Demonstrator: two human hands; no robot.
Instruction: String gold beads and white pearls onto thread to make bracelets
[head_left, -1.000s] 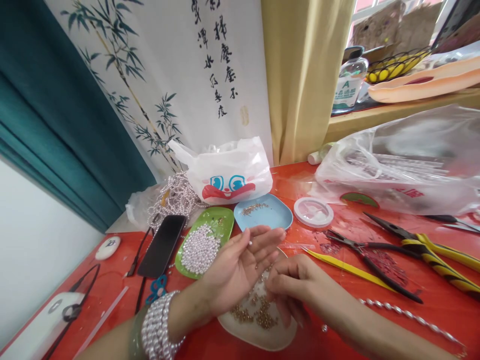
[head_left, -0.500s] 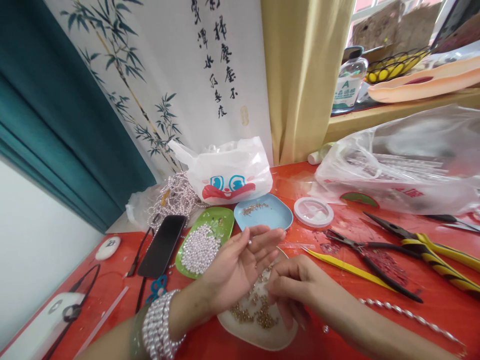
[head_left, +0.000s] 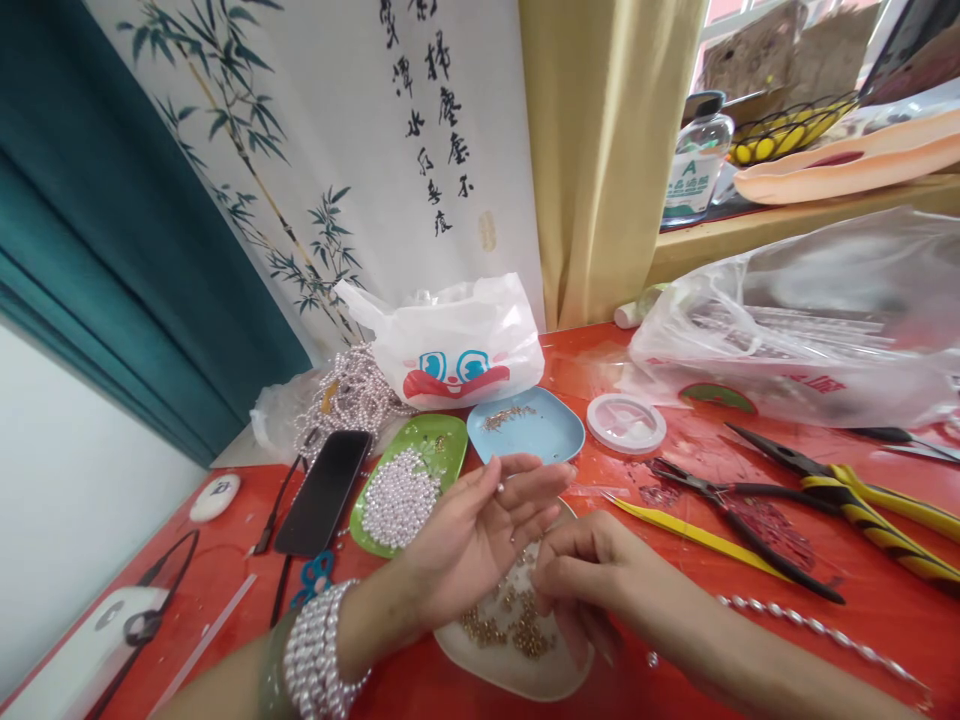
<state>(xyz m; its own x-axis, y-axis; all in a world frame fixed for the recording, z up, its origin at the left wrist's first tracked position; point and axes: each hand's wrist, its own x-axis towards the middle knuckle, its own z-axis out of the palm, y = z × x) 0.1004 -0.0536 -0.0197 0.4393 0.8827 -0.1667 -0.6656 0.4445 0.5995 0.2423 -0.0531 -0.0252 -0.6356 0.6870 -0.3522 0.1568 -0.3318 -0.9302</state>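
While the left hand (head_left: 480,540) is palm up, fingers extended and open, one tiny pale bead (head_left: 500,487) shows beside its thumb. Right hand (head_left: 589,565): curled in, thumb and forefinger drawn together; cannot tell whether anything is pinched. Pale dish (head_left: 517,685) below both hands, gold beads (head_left: 531,635) scattered in it. Green dish (head_left: 454,430) of pearly beads (head_left: 400,502) just beside left hand, on red counter (head_left: 405,665). Yellow tweezers (head_left: 694,535) near right hand.

"See the whole pale dish (head_left: 540,682)?"

"No, lose part behind the left hand (head_left: 480,530)."

"Anything in the right hand (head_left: 596,570)?"

"Can't tell."

"By the left edge of the table (head_left: 217,545)?"

"Find a white device (head_left: 75,650), cut off."
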